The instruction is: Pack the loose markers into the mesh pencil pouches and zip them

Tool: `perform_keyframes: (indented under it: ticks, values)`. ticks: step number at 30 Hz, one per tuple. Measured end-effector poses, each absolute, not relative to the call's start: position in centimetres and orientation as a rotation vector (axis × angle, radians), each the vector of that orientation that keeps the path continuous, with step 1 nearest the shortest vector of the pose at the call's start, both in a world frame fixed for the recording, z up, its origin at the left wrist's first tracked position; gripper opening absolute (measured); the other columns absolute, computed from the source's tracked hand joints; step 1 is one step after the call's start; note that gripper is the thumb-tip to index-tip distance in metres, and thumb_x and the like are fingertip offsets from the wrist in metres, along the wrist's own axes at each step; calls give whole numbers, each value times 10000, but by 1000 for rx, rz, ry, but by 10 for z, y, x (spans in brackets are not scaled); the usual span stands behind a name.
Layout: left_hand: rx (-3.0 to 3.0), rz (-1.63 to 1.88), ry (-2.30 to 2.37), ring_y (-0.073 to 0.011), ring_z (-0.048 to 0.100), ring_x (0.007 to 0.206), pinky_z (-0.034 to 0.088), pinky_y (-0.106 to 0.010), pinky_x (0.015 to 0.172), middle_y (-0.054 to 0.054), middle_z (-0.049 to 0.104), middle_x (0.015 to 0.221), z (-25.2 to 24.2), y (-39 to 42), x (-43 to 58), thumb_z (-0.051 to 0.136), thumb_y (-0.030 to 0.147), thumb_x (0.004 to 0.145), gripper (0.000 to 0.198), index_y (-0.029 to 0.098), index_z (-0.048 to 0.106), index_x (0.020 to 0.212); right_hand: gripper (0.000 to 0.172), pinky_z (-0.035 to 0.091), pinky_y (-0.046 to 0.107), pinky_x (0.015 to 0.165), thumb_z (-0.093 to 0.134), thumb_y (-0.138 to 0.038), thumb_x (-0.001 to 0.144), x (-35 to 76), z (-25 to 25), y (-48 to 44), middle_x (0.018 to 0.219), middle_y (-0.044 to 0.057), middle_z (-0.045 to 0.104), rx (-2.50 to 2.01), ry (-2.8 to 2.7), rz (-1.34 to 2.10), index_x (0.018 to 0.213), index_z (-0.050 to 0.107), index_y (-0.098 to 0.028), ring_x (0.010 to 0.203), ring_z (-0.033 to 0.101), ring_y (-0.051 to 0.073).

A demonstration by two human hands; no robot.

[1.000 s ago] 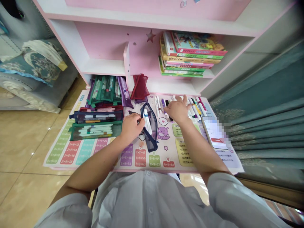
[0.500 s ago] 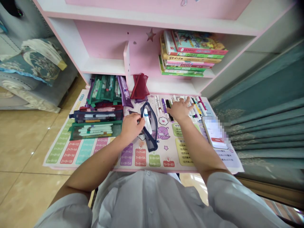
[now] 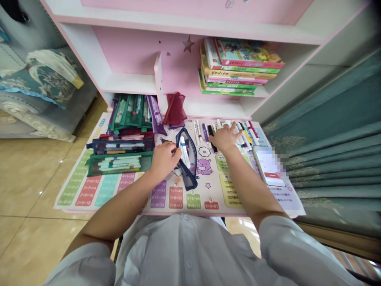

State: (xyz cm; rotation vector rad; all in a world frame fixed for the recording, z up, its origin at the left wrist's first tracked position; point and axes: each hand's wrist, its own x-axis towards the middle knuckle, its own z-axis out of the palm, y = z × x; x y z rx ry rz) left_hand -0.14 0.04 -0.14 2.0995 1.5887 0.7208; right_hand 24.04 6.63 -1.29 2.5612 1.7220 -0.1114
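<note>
My left hand (image 3: 163, 157) grips the left edge of a dark blue mesh pencil case (image 3: 188, 163) and holds its mouth open on the desk mat (image 3: 125, 186). A white pen (image 3: 184, 153) lies inside the case. My right hand (image 3: 225, 137) rests on a row of loose markers (image 3: 205, 133) laid along the back of the mat, fingers spread over them. I cannot see whether a marker is caught under the fingers.
Filled pencil cases (image 3: 120, 163) lie stacked at the left, more stand upright behind them (image 3: 131, 113). A dark red mesh pouch (image 3: 175, 109) leans at the shelf divider. A phone (image 3: 269, 166) lies at the right. Books (image 3: 238, 67) fill the shelf. A curtain (image 3: 336, 139) hangs at the right.
My right hand has slid slightly right along the row of markers. My left hand and the blue case have stayed in place.
</note>
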Motion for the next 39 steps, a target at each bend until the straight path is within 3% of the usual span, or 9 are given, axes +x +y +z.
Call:
perform_keyframes:
  ticks: [5, 12, 16, 25, 32, 39]
  values:
    - [2103, 739, 1578, -237, 691, 992, 489, -360, 879, -75, 754, 998, -3, 1, -2, 546, 242, 903, 289, 206, 538, 617, 447, 248, 744, 1102, 586, -356, 850, 238, -4, 61, 1519, 222, 451, 2622, 1833, -52, 1181, 708, -81, 1508, 159, 429]
    - [2089, 742, 1583, -234, 687, 982, 486, -358, 871, -70, 753, 1004, -5, 1, -1, 554, 247, 901, 287, 208, 539, 617, 190, 238, 766, 1106, 647, -322, 774, 208, 34, 27, 1537, 158, 469, 2620, 2199, -173, 757, 747, -162, 1507, 207, 443]
    - [2079, 739, 1589, -226, 687, 959, 486, -355, 866, -64, 754, 999, -4, 1, -1, 556, 245, 898, 284, 208, 553, 616, 166, 248, 752, 1117, 670, -288, 749, 185, 48, 5, 1498, 133, 525, 2502, 2410, -338, 623, 687, -180, 1503, 249, 439]
    - [2105, 724, 1603, -225, 689, 939, 481, -341, 844, -62, 753, 949, -3, 1, 0, 551, 235, 899, 273, 207, 552, 627, 189, 261, 714, 1120, 692, -312, 766, 162, 30, -1, 1514, 145, 522, 2341, 2485, -522, 628, 687, -183, 1531, 228, 401]
    - [2132, 691, 1617, -230, 688, 939, 485, -351, 842, -69, 749, 949, -3, 1, -1, 544, 252, 909, 287, 206, 557, 626, 196, 219, 719, 1127, 691, -320, 785, 156, 17, 2, 1522, 157, 511, 2408, 2495, -445, 654, 702, -175, 1532, 213, 404]
    - [2140, 667, 1595, -250, 684, 1032, 497, -382, 952, -75, 749, 997, -2, -2, 1, 564, 250, 876, 226, 206, 607, 659, 209, 219, 740, 1120, 680, -343, 826, 154, 10, 1, 1520, 152, 511, 2344, 2532, -450, 700, 725, -182, 1521, 233, 410]
